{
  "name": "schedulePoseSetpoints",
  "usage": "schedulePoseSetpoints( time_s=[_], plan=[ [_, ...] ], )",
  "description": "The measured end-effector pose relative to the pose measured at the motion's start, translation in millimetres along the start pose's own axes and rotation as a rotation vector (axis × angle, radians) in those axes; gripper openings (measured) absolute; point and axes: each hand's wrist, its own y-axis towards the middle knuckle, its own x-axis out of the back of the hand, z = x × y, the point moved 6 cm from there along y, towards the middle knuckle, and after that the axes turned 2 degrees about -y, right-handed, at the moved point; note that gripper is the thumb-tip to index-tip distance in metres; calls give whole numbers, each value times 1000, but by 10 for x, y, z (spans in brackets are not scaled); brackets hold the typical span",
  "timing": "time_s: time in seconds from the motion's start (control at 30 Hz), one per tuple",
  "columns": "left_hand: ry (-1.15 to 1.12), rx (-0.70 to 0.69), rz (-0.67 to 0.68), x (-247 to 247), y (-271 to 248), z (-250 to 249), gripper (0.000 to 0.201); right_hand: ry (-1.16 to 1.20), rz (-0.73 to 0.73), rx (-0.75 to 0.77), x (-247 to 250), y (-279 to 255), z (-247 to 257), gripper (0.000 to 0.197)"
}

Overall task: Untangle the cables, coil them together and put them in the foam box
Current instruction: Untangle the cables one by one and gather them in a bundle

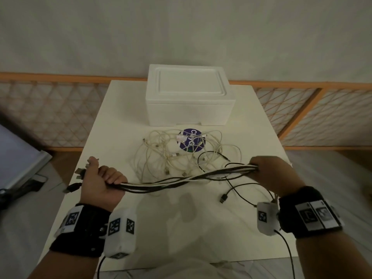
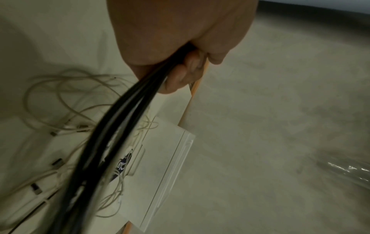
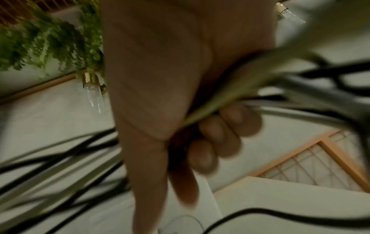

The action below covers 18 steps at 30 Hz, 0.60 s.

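Observation:
A bundle of black and white cables (image 1: 181, 179) stretches in the air between my two hands above the white table (image 1: 112, 121). My left hand (image 1: 100, 178) grips one end, with USB plugs sticking out past the fist. My right hand (image 1: 269, 172) grips the other end, and loose tails hang down from it. In the left wrist view the cable bundle (image 2: 120, 120) runs out of the fist (image 2: 180, 66). In the right wrist view my right hand's fingers (image 3: 216, 134) curl round the blurred cables (image 3: 270, 88). A tangle of white cables (image 1: 177, 152) lies on the table. The white foam box (image 1: 189, 97) stands behind it, lid on.
A round blue sticker (image 1: 191, 141) lies under the white tangle. A black USB plug (image 1: 223, 198) on a loose cable rests on the table at the right. An orange lattice screen (image 1: 322, 117) runs behind the table. A grey flat object (image 1: 18, 158) sits at the far left.

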Motion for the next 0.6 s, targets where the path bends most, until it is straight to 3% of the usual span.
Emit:
schedulePoseSetpoints(
  time_s=[0.07, 0.17, 0.27, 0.4, 0.5, 0.6],
  plan=[
    [32, 17, -1, 60, 3, 8, 59, -52, 241, 8, -364, -61, -100, 30],
    [47, 32, 28, 166, -7, -32, 56, 6, 239, -105, -524, -152, -445, 31],
    [46, 27, 3, 265, -20, -78, 57, 114, 12, -281, -495, -188, -875, 22],
    [109, 51, -25, 201, -122, 53, 54, 419, -304, -415, -397, -134, -1053, 11],
    [147, 98, -5, 80, -207, 161, 52, 637, -469, -420, -82, -121, -1076, 22],
    [186, 144, 29, 18, -272, 228, 52, 426, -620, -362, 452, -220, -1132, 26]
  ],
)
